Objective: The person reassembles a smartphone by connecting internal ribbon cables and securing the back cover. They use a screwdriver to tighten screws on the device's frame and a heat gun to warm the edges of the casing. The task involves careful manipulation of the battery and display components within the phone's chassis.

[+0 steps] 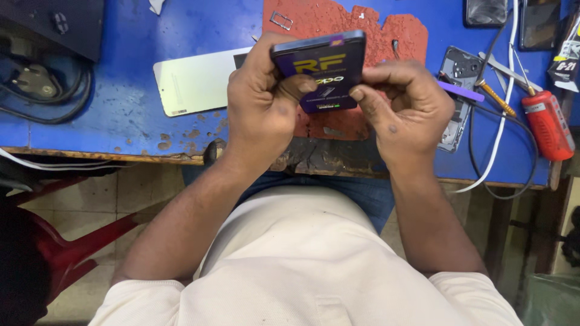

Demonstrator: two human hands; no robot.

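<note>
Phone (323, 69), purple-and-yellow sticker on screen, gripped by fingers of left hand (263, 99) and right hand (405, 105) above blue table (121, 78); white back cover (196, 81) lay left.

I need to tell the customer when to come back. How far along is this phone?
Done, it seems: the pale back cover is off and lies on the blue bench, and a SIM tray sits out on the red mat. In hand: the left hand and right hand grip the phone, screen film on. Left: the cover isn't refitted.
</note>
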